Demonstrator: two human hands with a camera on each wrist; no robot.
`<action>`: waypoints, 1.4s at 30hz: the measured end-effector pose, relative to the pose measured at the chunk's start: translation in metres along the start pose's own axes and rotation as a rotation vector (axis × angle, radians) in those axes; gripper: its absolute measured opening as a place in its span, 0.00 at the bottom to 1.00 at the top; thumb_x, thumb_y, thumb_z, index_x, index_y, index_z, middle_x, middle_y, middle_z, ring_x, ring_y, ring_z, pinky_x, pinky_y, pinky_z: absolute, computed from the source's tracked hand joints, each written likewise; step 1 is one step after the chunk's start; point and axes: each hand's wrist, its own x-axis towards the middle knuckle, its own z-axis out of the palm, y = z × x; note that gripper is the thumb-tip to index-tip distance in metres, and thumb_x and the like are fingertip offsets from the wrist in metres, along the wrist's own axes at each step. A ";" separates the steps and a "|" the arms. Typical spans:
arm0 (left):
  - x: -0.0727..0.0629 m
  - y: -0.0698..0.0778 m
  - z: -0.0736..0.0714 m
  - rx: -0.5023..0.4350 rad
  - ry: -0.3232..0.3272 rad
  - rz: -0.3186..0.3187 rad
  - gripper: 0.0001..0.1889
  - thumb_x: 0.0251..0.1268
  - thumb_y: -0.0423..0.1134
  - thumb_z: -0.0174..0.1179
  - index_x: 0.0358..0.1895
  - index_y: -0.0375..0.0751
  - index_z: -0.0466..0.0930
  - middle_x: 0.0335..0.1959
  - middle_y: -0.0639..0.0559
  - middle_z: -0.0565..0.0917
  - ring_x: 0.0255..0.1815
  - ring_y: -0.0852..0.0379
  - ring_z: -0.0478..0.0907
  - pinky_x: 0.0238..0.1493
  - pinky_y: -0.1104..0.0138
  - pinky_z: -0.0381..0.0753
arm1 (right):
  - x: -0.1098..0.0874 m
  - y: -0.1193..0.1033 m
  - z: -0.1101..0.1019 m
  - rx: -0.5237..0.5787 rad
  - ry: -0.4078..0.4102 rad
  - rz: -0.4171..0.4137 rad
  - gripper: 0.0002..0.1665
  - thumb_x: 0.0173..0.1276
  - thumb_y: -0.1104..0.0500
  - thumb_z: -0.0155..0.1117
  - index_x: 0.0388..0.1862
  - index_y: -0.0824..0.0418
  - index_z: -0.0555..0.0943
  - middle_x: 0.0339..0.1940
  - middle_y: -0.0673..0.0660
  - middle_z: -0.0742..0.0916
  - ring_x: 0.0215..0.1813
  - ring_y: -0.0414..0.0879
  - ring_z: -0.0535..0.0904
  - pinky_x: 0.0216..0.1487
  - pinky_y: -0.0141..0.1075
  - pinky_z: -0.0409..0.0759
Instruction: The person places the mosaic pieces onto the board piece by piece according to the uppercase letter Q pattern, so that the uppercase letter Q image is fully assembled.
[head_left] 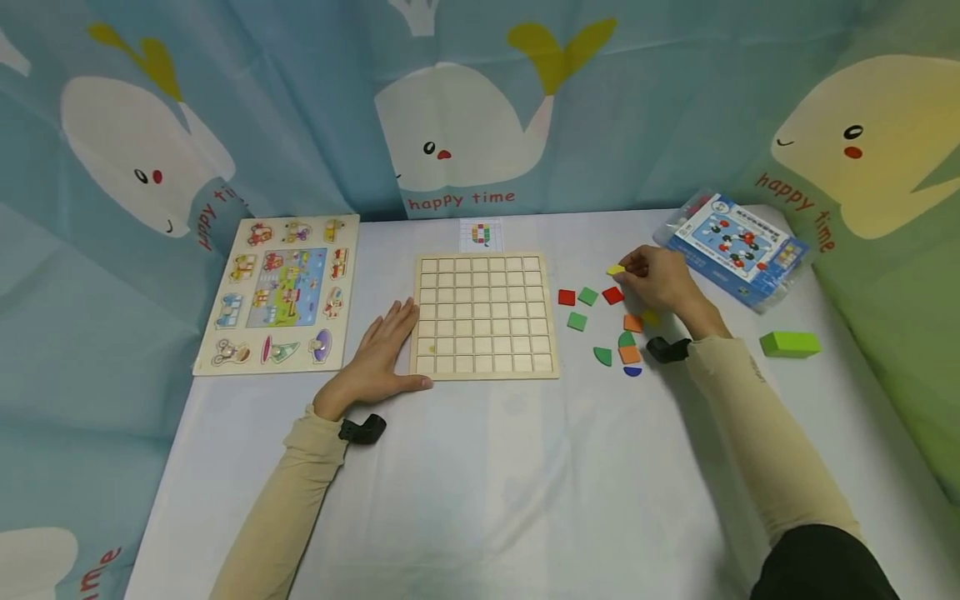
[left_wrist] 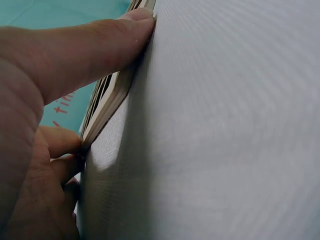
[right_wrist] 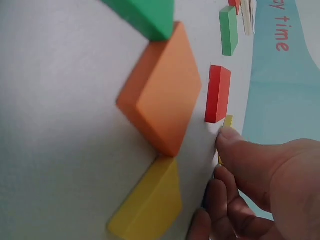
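In the head view my left hand (head_left: 378, 358) rests at the left edge of a wooden grid board (head_left: 480, 310), fingers extended along that side and thumb by the near corner. The left wrist view shows the thumb (left_wrist: 107, 47) touching the board's edge. Beyond the scattered blocks, my right hand (head_left: 666, 279) pinches a small yellow block (head_left: 615, 270) between thumb and fingers, low over the table. In the right wrist view, the fingers partly hide it. Near that hand lie a red block (right_wrist: 218, 94), an orange block (right_wrist: 167, 90) and another yellow block (right_wrist: 150, 202).
Several green, red, orange and blue pieces lie right of the board. A pattern card (head_left: 481, 235) sits behind it. To the left is a picture puzzle board (head_left: 300, 364); to the right, a bagged blue box (head_left: 738, 250) and a light green block (head_left: 790, 344).
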 end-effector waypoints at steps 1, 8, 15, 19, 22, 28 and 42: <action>0.000 0.000 0.000 0.002 0.000 -0.001 0.62 0.62 0.50 0.77 0.87 0.34 0.42 0.90 0.42 0.39 0.90 0.42 0.31 0.85 0.44 0.29 | 0.000 0.000 0.000 -0.008 -0.012 0.000 0.22 0.82 0.58 0.62 0.64 0.73 0.76 0.58 0.74 0.82 0.56 0.66 0.76 0.63 0.59 0.78; 0.000 0.000 0.000 0.001 0.002 0.003 0.62 0.62 0.51 0.77 0.87 0.34 0.42 0.90 0.43 0.39 0.90 0.43 0.31 0.85 0.44 0.29 | -0.001 0.000 -0.001 -0.018 -0.038 -0.004 0.21 0.84 0.63 0.55 0.68 0.74 0.70 0.61 0.74 0.78 0.60 0.67 0.73 0.70 0.62 0.74; 0.002 -0.002 -0.002 0.012 0.001 0.009 0.62 0.62 0.52 0.77 0.87 0.35 0.42 0.90 0.43 0.39 0.90 0.43 0.31 0.86 0.44 0.30 | -0.004 0.004 0.000 0.039 0.120 -0.055 0.19 0.84 0.62 0.56 0.65 0.73 0.76 0.58 0.74 0.83 0.56 0.66 0.79 0.60 0.55 0.79; 0.003 -0.002 -0.002 0.017 -0.005 0.004 0.62 0.62 0.52 0.77 0.87 0.34 0.42 0.90 0.43 0.39 0.90 0.43 0.31 0.86 0.44 0.30 | -0.006 0.006 -0.001 0.070 0.153 -0.063 0.20 0.83 0.60 0.59 0.65 0.72 0.80 0.57 0.74 0.85 0.53 0.64 0.82 0.47 0.29 0.76; 0.004 -0.003 -0.005 0.014 -0.024 0.014 0.60 0.66 0.51 0.74 0.87 0.34 0.40 0.90 0.42 0.38 0.90 0.42 0.30 0.85 0.43 0.29 | -0.006 0.004 0.001 0.098 0.163 -0.062 0.21 0.82 0.59 0.61 0.65 0.70 0.81 0.57 0.73 0.85 0.53 0.63 0.82 0.39 0.18 0.69; 0.003 -0.008 -0.012 -0.068 0.006 0.053 0.41 0.80 0.38 0.58 0.86 0.31 0.47 0.89 0.37 0.44 0.90 0.37 0.36 0.85 0.41 0.34 | -0.006 -0.008 0.012 0.160 0.170 -0.060 0.21 0.82 0.58 0.61 0.68 0.67 0.80 0.58 0.70 0.84 0.54 0.61 0.81 0.41 0.16 0.69; 0.003 -0.007 -0.006 -0.050 0.102 -0.008 0.38 0.77 0.33 0.60 0.85 0.36 0.55 0.88 0.40 0.52 0.89 0.36 0.44 0.80 0.32 0.44 | 0.000 -0.061 0.041 0.335 0.179 -0.201 0.19 0.80 0.59 0.65 0.63 0.67 0.85 0.53 0.69 0.88 0.50 0.50 0.85 0.45 0.19 0.75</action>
